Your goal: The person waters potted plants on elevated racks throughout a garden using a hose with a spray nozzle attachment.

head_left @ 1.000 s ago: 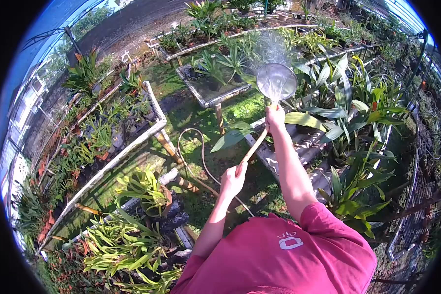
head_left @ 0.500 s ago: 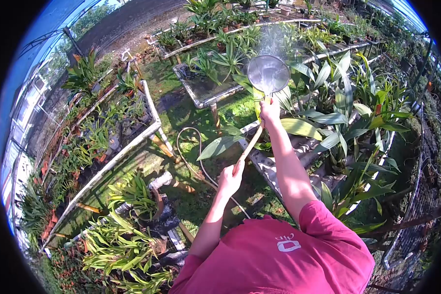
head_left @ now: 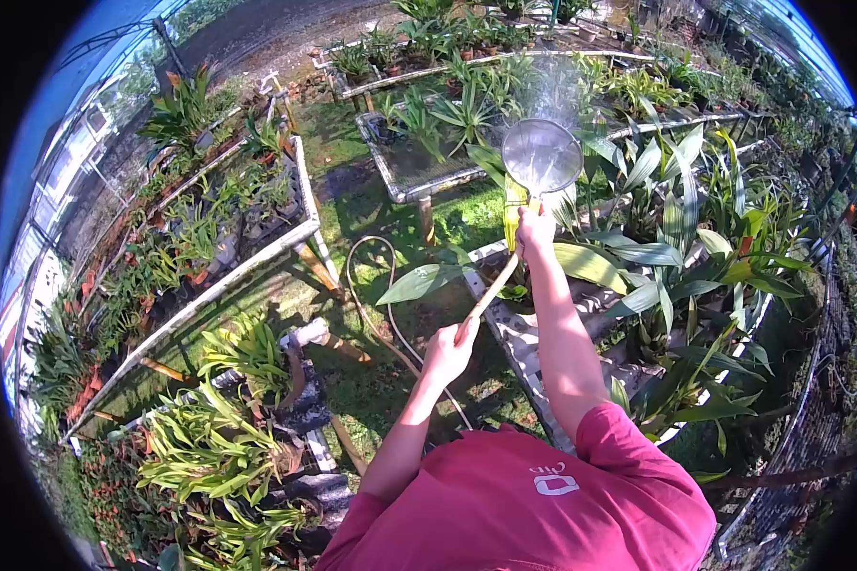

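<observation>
My right hand [head_left: 535, 231] is closed round the upper end of a tan hose [head_left: 495, 288], just below a round spray head [head_left: 542, 157]. Water sprays out of the far side of the head, over the plants behind it. Lower down and to the left, my left hand [head_left: 448, 354] is wrapped round the same hose. Close to my right hand lie a broad yellow-green leaf [head_left: 588, 265] and the large leafy plants [head_left: 671, 238] on the right-hand bench. The hose runs on behind my left forearm to the grass.
A white-edged bench [head_left: 307, 228] with small pots stands at the left. Another framed bench [head_left: 409, 195] is ahead. Bright green potted plants [head_left: 205, 443] are at the lower left. Hose loops [head_left: 352, 271] lie on the grass [head_left: 352, 390].
The view has shifted a little. Both hands keep their grip on the hose, and the spray head has moved slightly right in the view since half a second ago. Water keeps spraying.
</observation>
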A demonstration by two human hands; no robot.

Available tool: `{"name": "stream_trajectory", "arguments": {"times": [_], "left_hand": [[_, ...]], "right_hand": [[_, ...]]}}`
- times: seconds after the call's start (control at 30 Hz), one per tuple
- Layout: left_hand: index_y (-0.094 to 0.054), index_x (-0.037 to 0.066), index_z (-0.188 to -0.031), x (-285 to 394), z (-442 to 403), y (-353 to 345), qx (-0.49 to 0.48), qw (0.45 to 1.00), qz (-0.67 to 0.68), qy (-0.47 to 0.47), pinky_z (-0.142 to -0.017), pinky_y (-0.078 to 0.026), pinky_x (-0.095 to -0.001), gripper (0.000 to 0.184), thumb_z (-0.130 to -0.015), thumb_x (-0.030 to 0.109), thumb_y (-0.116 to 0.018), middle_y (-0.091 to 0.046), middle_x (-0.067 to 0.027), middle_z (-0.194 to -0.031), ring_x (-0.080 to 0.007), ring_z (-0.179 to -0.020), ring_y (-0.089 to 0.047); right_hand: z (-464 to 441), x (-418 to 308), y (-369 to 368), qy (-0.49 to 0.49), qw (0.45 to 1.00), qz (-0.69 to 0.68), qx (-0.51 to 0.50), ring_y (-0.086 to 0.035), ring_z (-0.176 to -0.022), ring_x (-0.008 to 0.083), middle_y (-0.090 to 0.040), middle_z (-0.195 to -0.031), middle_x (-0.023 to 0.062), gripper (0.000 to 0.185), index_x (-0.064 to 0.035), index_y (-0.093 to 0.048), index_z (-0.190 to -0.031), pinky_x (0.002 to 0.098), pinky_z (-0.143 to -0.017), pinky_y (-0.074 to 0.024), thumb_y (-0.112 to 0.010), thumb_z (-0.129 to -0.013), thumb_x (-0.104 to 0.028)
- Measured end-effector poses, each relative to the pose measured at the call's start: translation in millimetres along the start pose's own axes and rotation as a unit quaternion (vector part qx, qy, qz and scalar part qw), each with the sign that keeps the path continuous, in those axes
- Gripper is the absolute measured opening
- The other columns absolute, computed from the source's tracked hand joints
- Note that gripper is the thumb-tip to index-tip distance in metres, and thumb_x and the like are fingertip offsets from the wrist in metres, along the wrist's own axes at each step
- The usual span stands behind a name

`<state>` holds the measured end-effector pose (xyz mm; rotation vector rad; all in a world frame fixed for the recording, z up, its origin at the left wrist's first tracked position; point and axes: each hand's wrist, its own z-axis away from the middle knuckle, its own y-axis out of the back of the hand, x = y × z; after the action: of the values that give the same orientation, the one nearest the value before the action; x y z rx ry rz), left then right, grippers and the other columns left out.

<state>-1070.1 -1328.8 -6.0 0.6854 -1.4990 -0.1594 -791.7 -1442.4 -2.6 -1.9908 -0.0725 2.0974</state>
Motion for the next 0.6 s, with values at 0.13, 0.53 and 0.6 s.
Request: {"name": "stream_trajectory", "arguments": {"times": [0.13,0.53,0.6], "left_hand": [[-0.052,-0.002,-0.066,6,11,-3,0.002,1.0,0.011,0.01,-0.047,-0.035,-0.0415,0.055,-0.098,0.042,-0.056,-0.045,-0.0166,-0.052,-0.0263,-0.045,-0.044],[-0.051,0.0,-0.067,-49,87,35,0.031,0.996,0.049,0.066,-0.049,-0.033,-0.0366,0.05,-0.098,0.039,-0.058,-0.039,-0.0093,-0.053,-0.0149,-0.05,-0.039],[-0.052,0.0,-0.068,-54,103,51,0.042,0.994,0.044,0.091,-0.049,-0.034,-0.0365,0.049,-0.097,0.039,-0.059,-0.039,-0.0092,-0.053,-0.0147,-0.05,-0.039]], "right_hand": [[-8,15,-7,0.003,0.999,0.029,-0.045,-0.053,-0.06,0.011,-0.058,-0.076,0.0034,0.027,-0.0012,-0.058,-0.112,0.0293,-0.054,-0.0443,-0.062,-0.086,-0.005],[87,43,-65,-0.065,0.982,-0.02,-0.178,-0.041,-0.043,0.0069,-0.05,-0.062,-0.0027,0.02,-0.0067,-0.057,-0.106,0.026,-0.038,-0.031,-0.06,-0.087,-0.002],[111,49,-75,-0.076,0.982,-0.021,-0.172,-0.042,-0.041,0.0079,-0.051,-0.062,-0.002,0.018,-0.0054,-0.058,-0.104,0.0271,-0.036,-0.0309,-0.061,-0.086,-0.002]]}}
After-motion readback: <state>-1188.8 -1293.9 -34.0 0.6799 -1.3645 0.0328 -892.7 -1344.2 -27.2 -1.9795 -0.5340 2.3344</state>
